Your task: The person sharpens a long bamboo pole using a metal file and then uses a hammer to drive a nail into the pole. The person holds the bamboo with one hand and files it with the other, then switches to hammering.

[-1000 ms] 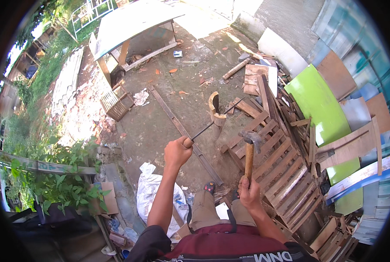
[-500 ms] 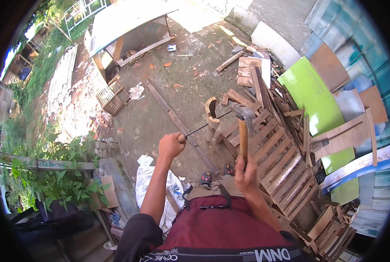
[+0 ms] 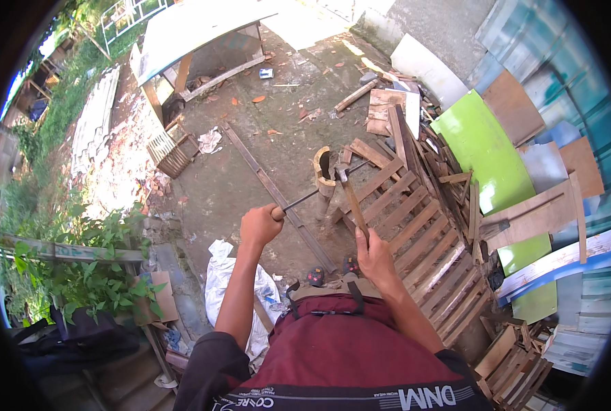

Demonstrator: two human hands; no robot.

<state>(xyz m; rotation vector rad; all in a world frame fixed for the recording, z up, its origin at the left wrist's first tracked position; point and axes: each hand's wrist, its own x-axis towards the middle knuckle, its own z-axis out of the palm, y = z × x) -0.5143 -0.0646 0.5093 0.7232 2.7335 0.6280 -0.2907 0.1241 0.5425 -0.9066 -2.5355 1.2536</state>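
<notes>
My left hand (image 3: 261, 225) is closed around the wooden handle of a long knife (image 3: 301, 199), its thin dark blade seen nearly edge-on. The blade runs across an upright, pale yellow-brown piece of bamboo (image 3: 324, 186), whose hollow top shows dark inside. Beyond the bamboo the blade's far part emerges on the right. In my right hand (image 3: 375, 253) is the wooden handle of a hammer (image 3: 353, 200). Its metal head sits at the blade, close beside the bamboo's right side; whether they touch I cannot tell. The bamboo's lower end stands in front of my feet.
A slatted wooden pallet (image 3: 429, 253) and scrap timber lie to the right, near a green board (image 3: 487, 151). A long wooden strip (image 3: 278, 195) crosses the ground behind my left hand. A white sack (image 3: 227, 281) lies left of my legs; leafy plants (image 3: 93, 274) grow farther left.
The hammer head has swung down and left, from right of the bamboo to the blade beside it. My right hand moved slightly left and up. The bamboo and knife appear slightly farther left.
</notes>
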